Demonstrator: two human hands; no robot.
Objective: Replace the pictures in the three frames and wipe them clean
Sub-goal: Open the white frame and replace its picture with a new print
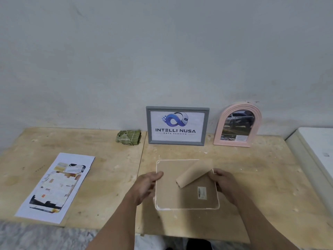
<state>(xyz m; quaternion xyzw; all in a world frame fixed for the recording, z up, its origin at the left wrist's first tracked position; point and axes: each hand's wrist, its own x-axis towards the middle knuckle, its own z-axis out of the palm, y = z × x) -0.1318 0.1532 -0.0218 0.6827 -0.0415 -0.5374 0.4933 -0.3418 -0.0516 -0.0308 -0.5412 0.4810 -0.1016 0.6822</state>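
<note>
A white square frame (187,208) lies face down on the table in front of me, its brown backing board up and its stand flap (193,175) raised. My left hand (146,186) grips the frame's left edge. My right hand (224,181) holds its right edge by the flap. A grey frame (177,139) with a blue logo picture leans on the wall behind. To its right leans a pink arched frame (237,141) holding a car photo. Printed pictures (57,184) lie flat at the left. A folded green cloth (128,137) rests by the wall.
The plywood table (108,177) has a seam running down its middle. A white surface (317,147) adjoins the table at the right. A grey wall stands close behind. A marbled floor shows past the front edge at the lower left.
</note>
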